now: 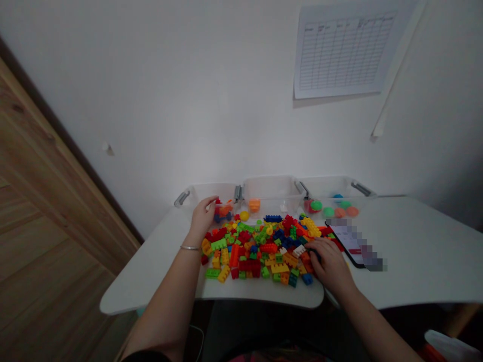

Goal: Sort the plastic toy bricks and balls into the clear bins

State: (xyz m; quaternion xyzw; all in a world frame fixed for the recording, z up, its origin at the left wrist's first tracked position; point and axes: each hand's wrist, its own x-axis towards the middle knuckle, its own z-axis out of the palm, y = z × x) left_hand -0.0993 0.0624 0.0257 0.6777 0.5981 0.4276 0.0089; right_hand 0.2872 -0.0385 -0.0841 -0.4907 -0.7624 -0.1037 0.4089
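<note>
Head view: right hand [331, 262], lower right of centre, pinches dark block [316, 254] at fingertips; left hand [203, 219], grip unclear.

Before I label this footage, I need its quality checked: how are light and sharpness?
Head view throughout: dim light, darkest under the table; bricks soft-edged but distinct in colour; small print on the wall sheet too blurred to read; phone partly pixelated.

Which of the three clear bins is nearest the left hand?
The leftmost bin: the left hand is right at it. The middle bin and right bin stand farther right, with no hand at either.
</note>
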